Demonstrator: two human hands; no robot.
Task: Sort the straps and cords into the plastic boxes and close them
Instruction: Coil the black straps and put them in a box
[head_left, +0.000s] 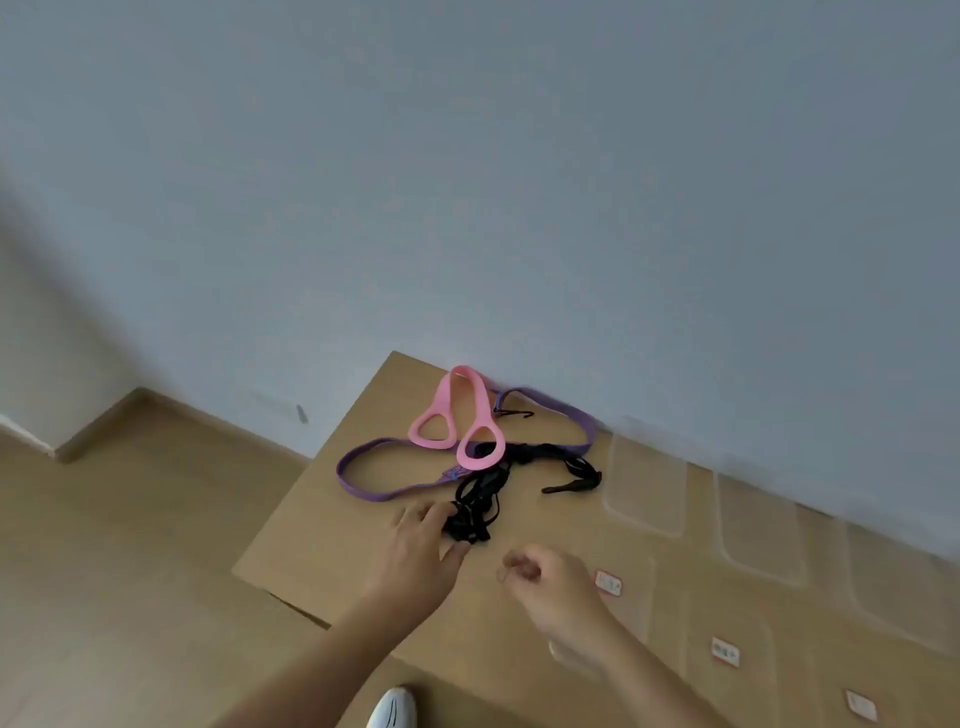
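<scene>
- Cardboard surface (322, 519): flat, matte brown; the clear plastic boxes (644, 488) and lids, glossy and nearly see-through, lie along its right side, easy to misjudge.
- Purple strap (363, 483): a long flat woven loop running under the pink piece; lifting the tangle may drag it along.
- Pink loop (457, 421): smooth, rubbery figure-eight.
- Black cords (475, 506): thin, knotted together; likely to snag.
- Left hand (421, 551): fingers touching the cords, grip unclear.
- Right hand (545, 577): curled, seemingly holding nothing.

Matt cardboard box (332, 525), clear plastic lids (647, 486)
</scene>
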